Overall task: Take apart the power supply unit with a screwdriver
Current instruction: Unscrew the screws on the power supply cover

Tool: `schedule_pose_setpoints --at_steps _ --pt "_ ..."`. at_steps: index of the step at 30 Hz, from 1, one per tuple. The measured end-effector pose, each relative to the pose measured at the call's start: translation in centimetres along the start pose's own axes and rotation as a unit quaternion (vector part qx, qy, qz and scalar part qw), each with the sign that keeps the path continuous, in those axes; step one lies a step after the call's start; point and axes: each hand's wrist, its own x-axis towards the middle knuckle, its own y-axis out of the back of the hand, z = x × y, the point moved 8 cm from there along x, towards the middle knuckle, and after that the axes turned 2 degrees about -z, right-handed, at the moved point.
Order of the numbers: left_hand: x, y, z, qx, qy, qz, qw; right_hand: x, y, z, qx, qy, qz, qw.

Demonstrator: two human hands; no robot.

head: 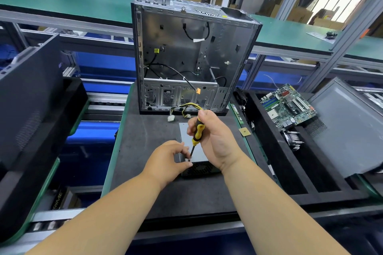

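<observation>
A person works at a dark mat point(145, 182) on a bench. The power supply unit point(191, 141), a flat grey metal box, lies on the mat in front of them. Its near side is black with a fan grille. Yellow and black wires point(187, 109) run from its far end.

The right hand point(211, 141) wraps its fingers around the yellow and black handle of a screwdriver point(195, 135). The screwdriver tilts a little, and its tip points down at the near left corner of the box. The left hand point(167, 160) pinches its fingertips together right at the tip, touching the box there. What it pinches is too small to tell.

Behind the box stands an empty computer case point(192, 58), open toward the person. To the right, a green circuit board point(288, 105) lies in a black tray point(269, 151). A small square chip point(244, 131) sits on the mat near the tray.
</observation>
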Motion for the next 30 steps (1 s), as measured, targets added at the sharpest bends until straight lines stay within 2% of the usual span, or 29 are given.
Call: schedule_pose_setpoints --at_steps 5,9,19,30 --pt "0.0 0.0 -0.1 0.014 0.003 0.001 1.000 0.0 0.7 -0.4 -0.020 -0.010 0.017 1.000" --pt "-0.1 -0.1 -0.2 0.007 0.006 0.000 1.000 0.1 0.6 -0.3 0.030 0.003 0.033 0.999" --pt "-0.2 0.2 0.5 0.019 -0.009 0.007 1.000 -0.1 -1.7 0.7 0.009 -0.006 -0.013 1.000" --pt "-0.3 0.0 0.0 -0.002 0.005 -0.001 1.000 -0.1 0.2 -0.1 0.017 0.013 0.014 1.000"
